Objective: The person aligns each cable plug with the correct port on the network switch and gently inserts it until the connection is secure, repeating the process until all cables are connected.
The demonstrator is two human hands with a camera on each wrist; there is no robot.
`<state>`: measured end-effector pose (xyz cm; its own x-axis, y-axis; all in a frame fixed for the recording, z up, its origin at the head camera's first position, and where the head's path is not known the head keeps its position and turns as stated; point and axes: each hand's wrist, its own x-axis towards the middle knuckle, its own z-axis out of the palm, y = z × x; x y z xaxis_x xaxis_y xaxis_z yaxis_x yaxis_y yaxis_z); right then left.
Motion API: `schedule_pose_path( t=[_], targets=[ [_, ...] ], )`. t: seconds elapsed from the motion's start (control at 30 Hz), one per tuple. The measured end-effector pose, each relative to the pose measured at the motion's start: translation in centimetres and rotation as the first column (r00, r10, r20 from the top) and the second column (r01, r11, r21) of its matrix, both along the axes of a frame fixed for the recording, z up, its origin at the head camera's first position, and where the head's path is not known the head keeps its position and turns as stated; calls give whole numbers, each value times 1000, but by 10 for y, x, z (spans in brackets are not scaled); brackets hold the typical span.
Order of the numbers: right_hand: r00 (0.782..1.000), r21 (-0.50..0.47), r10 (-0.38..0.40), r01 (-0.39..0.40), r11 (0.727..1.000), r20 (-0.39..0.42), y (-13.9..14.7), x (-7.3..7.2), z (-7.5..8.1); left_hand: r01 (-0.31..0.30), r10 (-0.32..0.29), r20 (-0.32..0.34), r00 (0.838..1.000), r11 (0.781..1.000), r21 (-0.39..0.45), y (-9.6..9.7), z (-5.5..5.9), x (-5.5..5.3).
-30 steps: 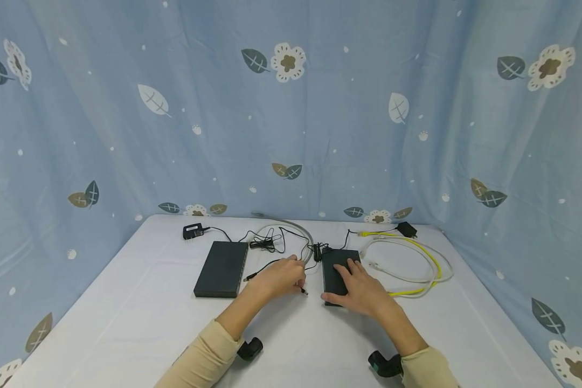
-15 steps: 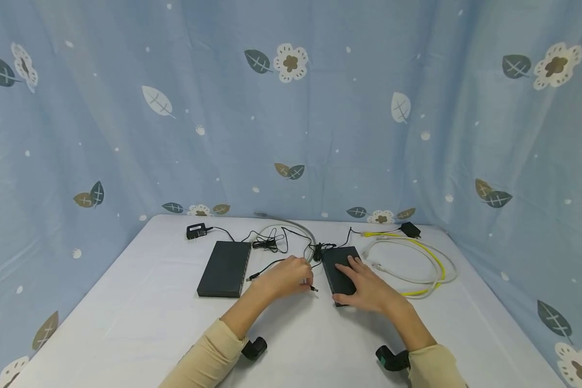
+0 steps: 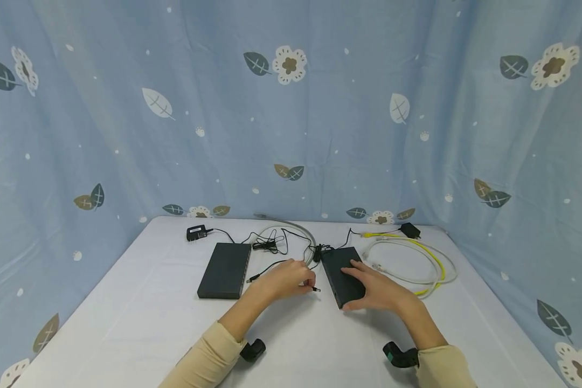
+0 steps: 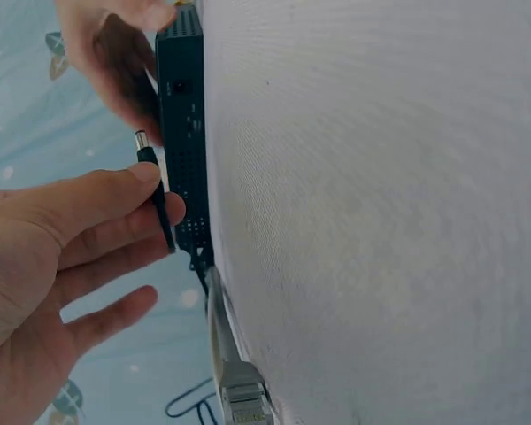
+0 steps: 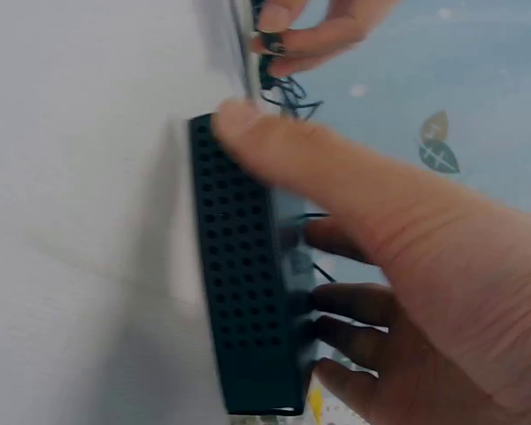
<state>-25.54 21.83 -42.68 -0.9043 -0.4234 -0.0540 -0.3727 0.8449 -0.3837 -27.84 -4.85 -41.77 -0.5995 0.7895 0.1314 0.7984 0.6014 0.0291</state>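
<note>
My left hand (image 3: 288, 277) pinches a black DC power plug (image 4: 148, 155) between thumb and fingers; its metal barrel tip sticks out beyond the thumb. Beside it, to the right in the head view, sits a black network switch (image 3: 338, 272), turned slightly on the table. My right hand (image 3: 380, 289) holds this switch, thumb at its near corner and fingers over its top. In the left wrist view, the side facing the plug has a small round power socket (image 4: 180, 87). The plug tip is apart from that socket. Vent holes cover the near end (image 5: 239, 257) in the right wrist view.
A second black box (image 3: 224, 270) lies at the left, with another DC plug (image 3: 254, 278) beside it. Power adapters (image 3: 195, 233) (image 3: 409, 230) stand at the back. Grey cable (image 3: 306, 233) and bundled black cords lie between the boxes; yellow and white network cables (image 3: 438, 267) coil at the right.
The right hand has turned the switch, its near end swinging to the right. The left hand has moved slightly right with the plug.
</note>
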Motion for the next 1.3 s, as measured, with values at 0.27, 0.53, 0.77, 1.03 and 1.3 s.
schedule_pose_path(
  t=[0.27,0.53,0.77,1.03,1.3],
  targets=[
    [1000,20,13,-13,1000,0,5,-2,7,-36,30,91,995,998,57,-5,1,-6],
    [999,16,26,-26,1000,-18,7,-5,6,-69,61,108,992,995,75,-9,6,-6],
    [999,20,28,-27,999,-23,7,-5,6,-85,78,100,992,994,66,-8,7,-4],
    [999,25,25,-24,999,-25,7,-6,4,1,-5,124,992,999,37,-1,5,-1],
    [999,21,33,-33,999,-30,7,-5,3,16,-19,124,992,1000,24,3,1,0]
  ],
)
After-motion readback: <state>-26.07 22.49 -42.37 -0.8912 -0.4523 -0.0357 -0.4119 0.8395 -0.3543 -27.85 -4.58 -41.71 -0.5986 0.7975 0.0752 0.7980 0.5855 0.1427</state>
